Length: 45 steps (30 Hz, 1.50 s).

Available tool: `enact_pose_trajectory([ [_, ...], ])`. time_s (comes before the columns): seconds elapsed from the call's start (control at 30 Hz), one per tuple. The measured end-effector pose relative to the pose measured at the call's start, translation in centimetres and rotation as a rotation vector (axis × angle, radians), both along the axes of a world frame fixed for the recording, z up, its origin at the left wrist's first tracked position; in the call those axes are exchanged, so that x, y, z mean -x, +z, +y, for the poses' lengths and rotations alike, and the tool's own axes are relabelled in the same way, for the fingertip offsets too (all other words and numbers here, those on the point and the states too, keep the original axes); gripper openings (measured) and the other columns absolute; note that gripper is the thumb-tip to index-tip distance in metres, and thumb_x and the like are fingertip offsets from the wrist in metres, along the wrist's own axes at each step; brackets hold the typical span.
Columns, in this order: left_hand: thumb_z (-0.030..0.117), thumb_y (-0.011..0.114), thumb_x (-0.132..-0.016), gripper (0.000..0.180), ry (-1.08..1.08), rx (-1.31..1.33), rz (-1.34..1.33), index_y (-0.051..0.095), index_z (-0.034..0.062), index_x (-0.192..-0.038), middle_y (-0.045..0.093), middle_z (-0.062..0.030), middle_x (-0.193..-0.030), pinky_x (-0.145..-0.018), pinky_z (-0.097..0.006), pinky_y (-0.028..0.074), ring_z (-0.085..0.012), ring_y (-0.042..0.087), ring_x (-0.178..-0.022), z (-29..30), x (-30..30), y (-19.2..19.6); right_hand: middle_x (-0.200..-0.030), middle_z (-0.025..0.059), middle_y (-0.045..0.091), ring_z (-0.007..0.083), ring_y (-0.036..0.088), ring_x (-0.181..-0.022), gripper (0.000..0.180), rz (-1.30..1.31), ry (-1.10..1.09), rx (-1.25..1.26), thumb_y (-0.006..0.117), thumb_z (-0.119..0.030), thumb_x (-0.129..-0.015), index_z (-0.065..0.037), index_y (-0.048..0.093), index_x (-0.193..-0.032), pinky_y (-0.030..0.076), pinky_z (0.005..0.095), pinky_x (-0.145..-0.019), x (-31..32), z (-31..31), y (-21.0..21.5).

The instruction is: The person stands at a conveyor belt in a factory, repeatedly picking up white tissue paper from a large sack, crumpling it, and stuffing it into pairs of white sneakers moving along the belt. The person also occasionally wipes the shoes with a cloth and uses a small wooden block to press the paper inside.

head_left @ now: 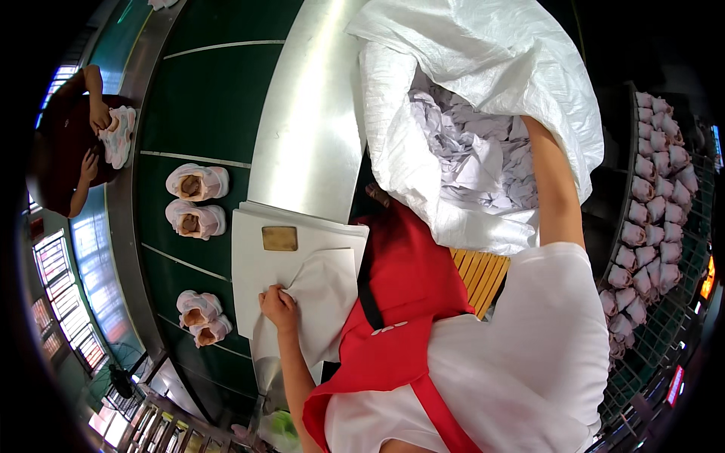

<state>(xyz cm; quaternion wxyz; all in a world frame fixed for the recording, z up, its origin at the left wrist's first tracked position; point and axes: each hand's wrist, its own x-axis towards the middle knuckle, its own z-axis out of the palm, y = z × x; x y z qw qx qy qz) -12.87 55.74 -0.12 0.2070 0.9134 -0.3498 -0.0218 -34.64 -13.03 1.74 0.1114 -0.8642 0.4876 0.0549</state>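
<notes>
My left hand [279, 306] rests at the edge of a stack of white paper [248, 241], fingers curled on a loose, creased sheet of paper [321, 283]. A small brownish rectangular block [280, 238] lies on top of the stack. On the other side, my right forearm [555, 189] reaches into a large white woven sack [393, 113]. The sack holds a heap of crumpled white paper [479, 162]. My right hand is hidden inside the sack, so its fingers do not show.
A green conveyor belt [204, 113] with pale shoes [196, 181] runs along a metal ledge [310, 98]. Across it, a person's hands [98, 113] handle a shoe [117, 137]. At right, a rack [687, 294] carries rows of pale shoes [649, 189]. Below the sack are yellow slats [479, 275].
</notes>
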Motion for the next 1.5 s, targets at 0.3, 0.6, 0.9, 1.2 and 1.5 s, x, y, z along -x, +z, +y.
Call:
enact_pose_trajectory([
  [0.3, -0.001, 0.050, -0.076, 0.009, 0.003, 0.049, -0.020, 0.058, 0.0024, -0.076, 0.052, -0.0115, -0.059, -0.062, -0.040, 0.039, -0.0309, 0.044, -0.058, -0.2, 0.1, 0.1, -0.128, 0.0282, 0.047, 0.0336, 0.046, -0.121, 0.072, -0.024, 0.140, -0.283, 0.061, -0.038, -0.078, -0.005, 0.038, -0.138, 0.038, 0.0372, -0.099, -1.7, 10.9, -1.7],
  [0.6, -0.001, 0.049, -0.077, 0.009, 0.000, 0.076, -0.050, 0.057, 0.0020, -0.076, 0.052, -0.0117, -0.059, -0.063, -0.039, 0.038, -0.0309, 0.043, -0.056, 0.2, 0.3, -0.4, -0.142, 0.0174, 0.039, 0.0325, 0.044, -0.124, 0.095, -0.034, 0.194, -0.986, 0.061, -0.067, -0.072, -0.013, 0.031, -0.144, 0.042, 0.0361, -0.096, -5.1, 13.6, 1.7],
  [0.9, 0.000, 0.048, -0.078, 0.009, 0.003, 0.044, -0.041, 0.057, 0.0021, -0.078, 0.052, -0.0120, -0.060, -0.063, -0.040, 0.038, -0.0315, 0.045, -0.058, -0.5, 0.4, 0.2, -0.120, 0.0105, 0.059, 0.0291, 0.056, -0.107, 0.067, -0.262, 0.000, 0.198, 0.061, -0.055, -0.075, -0.013, 0.055, -0.126, 0.050, 0.0393, -0.086, -4.3, -3.4, 12.3],
  [1.2, 0.001, 0.048, -0.078, 0.011, 0.053, 0.013, -0.003, 0.058, 0.0018, -0.078, 0.053, -0.0147, -0.063, -0.062, -0.043, 0.038, -0.0336, 0.046, -0.063, -0.4, 0.8, 0.3, -0.115, 0.0120, 0.061, 0.0301, 0.058, -0.104, 0.058, -0.032, 0.027, 0.096, 0.061, -0.047, -0.075, -0.011, 0.058, -0.121, 0.049, 0.0390, -0.086, -6.4, -1.8, 0.9],
  [1.5, 0.000, 0.047, -0.079, 0.011, 0.040, 0.027, -0.021, 0.058, 0.0021, -0.078, 0.052, -0.0117, -0.059, -0.062, -0.040, 0.038, -0.0306, 0.045, -0.061, -0.3, 1.0, 0.6, -0.110, 0.0135, 0.062, 0.0312, 0.059, -0.102, 0.050, -0.073, 0.083, 0.124, 0.061, -0.038, -0.075, -0.009, 0.060, -0.116, 0.048, 0.0387, -0.087, -7.9, -0.6, 1.9],
])
